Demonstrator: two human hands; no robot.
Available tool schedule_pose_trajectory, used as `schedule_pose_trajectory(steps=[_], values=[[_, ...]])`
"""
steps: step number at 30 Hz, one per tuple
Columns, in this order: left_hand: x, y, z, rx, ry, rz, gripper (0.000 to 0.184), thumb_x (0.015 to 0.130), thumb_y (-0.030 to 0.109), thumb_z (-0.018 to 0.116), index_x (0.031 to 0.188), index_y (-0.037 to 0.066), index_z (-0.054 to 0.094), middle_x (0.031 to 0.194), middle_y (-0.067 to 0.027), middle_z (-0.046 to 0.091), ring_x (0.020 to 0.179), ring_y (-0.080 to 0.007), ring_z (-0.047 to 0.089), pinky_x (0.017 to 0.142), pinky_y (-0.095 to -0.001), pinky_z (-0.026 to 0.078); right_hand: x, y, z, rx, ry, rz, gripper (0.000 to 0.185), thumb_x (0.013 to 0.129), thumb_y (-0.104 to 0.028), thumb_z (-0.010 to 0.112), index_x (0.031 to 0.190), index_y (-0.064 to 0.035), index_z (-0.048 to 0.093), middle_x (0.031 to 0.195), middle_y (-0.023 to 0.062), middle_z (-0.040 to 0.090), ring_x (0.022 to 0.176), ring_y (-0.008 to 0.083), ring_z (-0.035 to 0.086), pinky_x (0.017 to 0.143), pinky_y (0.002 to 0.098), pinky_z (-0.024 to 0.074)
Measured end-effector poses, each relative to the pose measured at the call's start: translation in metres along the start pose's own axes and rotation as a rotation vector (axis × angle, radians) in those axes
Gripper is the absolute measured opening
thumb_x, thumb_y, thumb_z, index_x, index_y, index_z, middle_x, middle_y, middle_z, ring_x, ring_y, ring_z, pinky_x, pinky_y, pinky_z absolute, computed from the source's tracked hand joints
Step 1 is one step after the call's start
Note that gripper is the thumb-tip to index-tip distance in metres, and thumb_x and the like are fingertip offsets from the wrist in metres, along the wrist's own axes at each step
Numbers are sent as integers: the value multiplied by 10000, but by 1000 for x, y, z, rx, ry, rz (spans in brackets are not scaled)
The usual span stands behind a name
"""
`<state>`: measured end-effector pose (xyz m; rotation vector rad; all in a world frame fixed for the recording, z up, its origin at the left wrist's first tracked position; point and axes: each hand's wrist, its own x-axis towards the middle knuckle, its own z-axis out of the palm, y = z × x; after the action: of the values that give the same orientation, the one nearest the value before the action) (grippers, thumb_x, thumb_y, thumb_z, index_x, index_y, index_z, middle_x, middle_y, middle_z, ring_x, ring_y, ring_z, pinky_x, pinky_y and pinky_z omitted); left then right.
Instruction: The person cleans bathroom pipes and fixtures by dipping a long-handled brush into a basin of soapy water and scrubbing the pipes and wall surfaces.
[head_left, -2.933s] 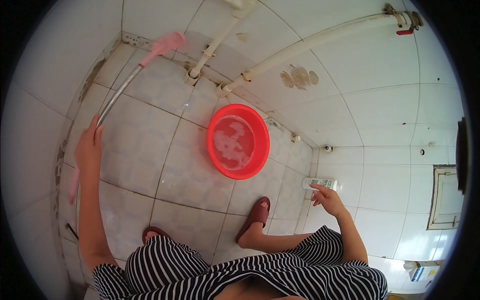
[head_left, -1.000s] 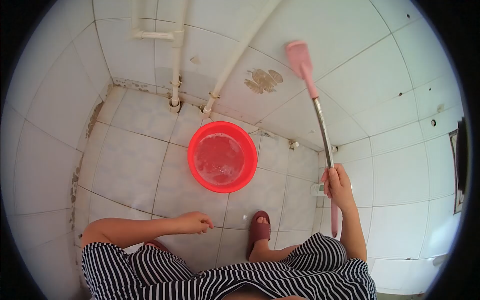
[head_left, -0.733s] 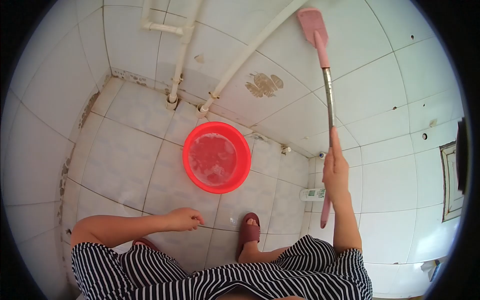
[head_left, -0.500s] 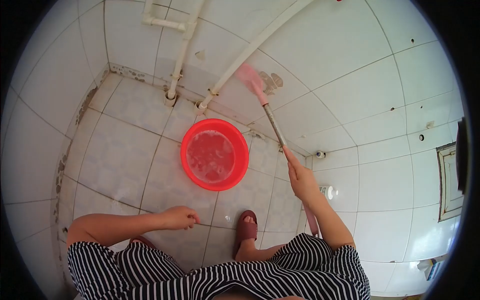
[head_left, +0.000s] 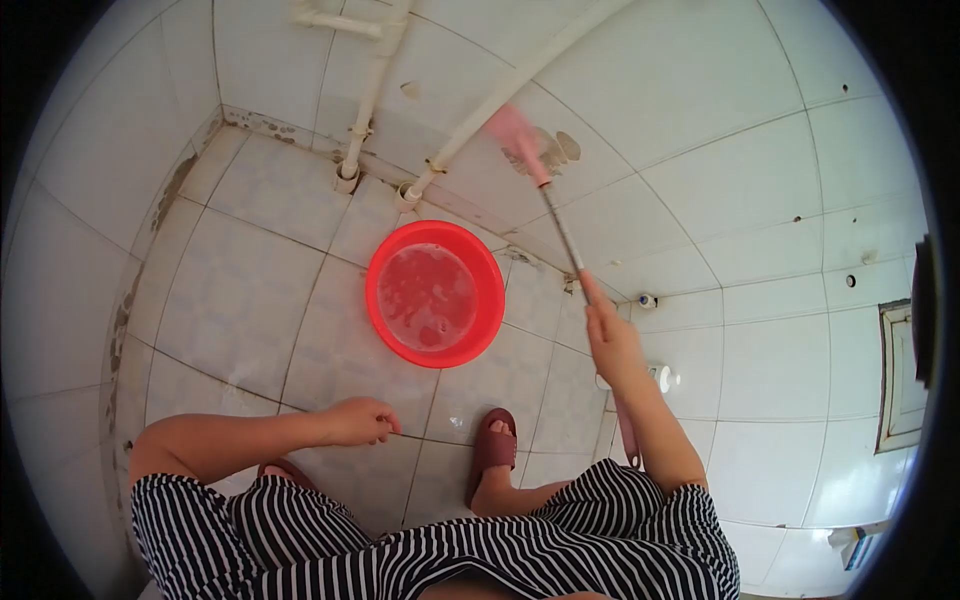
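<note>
My right hand [head_left: 614, 340] is closed around the pink handle of a long-handled scrub brush [head_left: 562, 232] with a metal pole. Its pink head, blurred by motion, is at the white tiled wall beside a slanting pipe and a brownish patch; bristles cannot be made out. The handle's pink end hangs below my right forearm. My left hand [head_left: 362, 421] hovers over the floor with fingers curled in, and nothing shows in it. Between and beyond my hands, a red basin [head_left: 489, 258] of foamy water stands on the floor.
Two white pipes [head_left: 366, 110] [head_left: 500, 95] run down the wall to the tiled floor [head_left: 235, 270]. My foot in a dark red slipper [head_left: 491, 455] is near the basin. A white bottle [head_left: 660, 378] stands by the right wall, with a small framed panel [head_left: 900, 380] farther right.
The brush head has shifted slightly down and right along the wall, and my right hand moved a little right with it. My left hand stays curled, slightly higher. The view has tilted a little.
</note>
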<state>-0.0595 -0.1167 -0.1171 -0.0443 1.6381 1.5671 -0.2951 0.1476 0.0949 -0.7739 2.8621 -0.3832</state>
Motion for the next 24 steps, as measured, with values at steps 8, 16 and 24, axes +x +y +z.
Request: schedule_pose_trajectory(steps=[8,16,24], values=[[1,-15,1,-30,14,-15,294,968,184,539,1176,30,678,971,-98,727,838,-174,689,786,-325,549,7,-36,-23,397,-76,345,419,1044,-165,520,1441,-58,443,754,56,616,572,146,639,481,292,541],[15,-14,-5,-3,-62,43,300,967,198,546,1178,34,682,952,-92,732,824,-177,691,776,-328,549,47,-72,-31,649,-152,128,604,1040,-125,507,1593,-187,272,850,39,581,495,91,535,443,255,494],[23,-11,-18,-32,-75,81,277,961,183,554,1149,32,689,939,-89,732,824,-174,695,767,-332,555,50,-69,-19,486,62,183,539,1072,-133,413,1598,-196,315,629,-53,412,442,32,332,375,223,302]])
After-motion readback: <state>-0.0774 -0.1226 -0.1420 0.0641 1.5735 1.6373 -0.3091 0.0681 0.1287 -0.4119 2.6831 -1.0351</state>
